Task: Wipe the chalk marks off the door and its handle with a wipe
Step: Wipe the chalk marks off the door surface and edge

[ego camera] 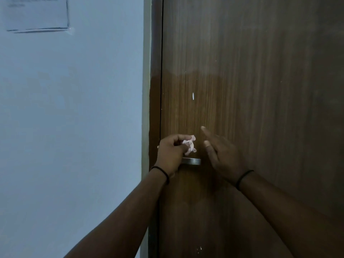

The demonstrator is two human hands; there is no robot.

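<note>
A brown wood-grain door [260, 90] fills the right side of the view, with a pale wall [74, 108] to its left and a sheet of paper [37, 13] stuck high on that wall. The left hand [172, 151] pinches a crumpled pinkish wipe [189, 144] in curled fingers, just above the metal handle [192, 161]. The right hand [221, 155] is held beside it with fingers straight, pointing up-left. A small white mark [193, 96] shows on the door above both hands. Each wrist wears a thin dark band.
</note>
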